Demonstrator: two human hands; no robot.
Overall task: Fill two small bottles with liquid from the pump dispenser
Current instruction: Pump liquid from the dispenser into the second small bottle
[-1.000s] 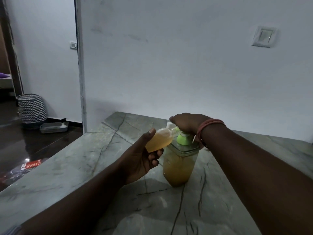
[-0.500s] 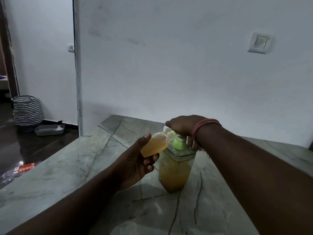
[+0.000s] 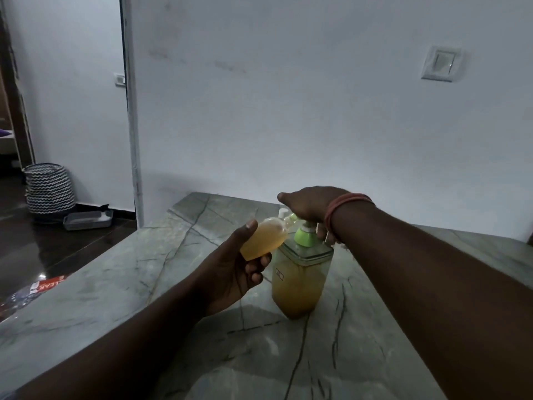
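Note:
A clear square pump dispenser [image 3: 300, 284] holding amber liquid stands on the marble table [image 3: 144, 284], with a green pump collar [image 3: 304, 236] on top. My right hand [image 3: 310, 206] lies flat over the pump head, pressing on it. My left hand [image 3: 233, 269] grips a small clear bottle [image 3: 264, 238] nearly full of amber liquid, tilted with its mouth at the green nozzle. A small white cap-like piece [image 3: 282, 212] peeks out behind the nozzle. A second small bottle is not visible.
A white wall rises just behind the table, with a switch plate [image 3: 440, 64] at the upper right. To the left, on the dark floor, stand a zigzag-patterned basket [image 3: 47, 187] and a grey tray [image 3: 88, 220]. The table's left edge runs diagonally.
The pump head and my right hand have risen a little, showing more of the pump stem. The small bottle stays at the nozzle in my left hand.

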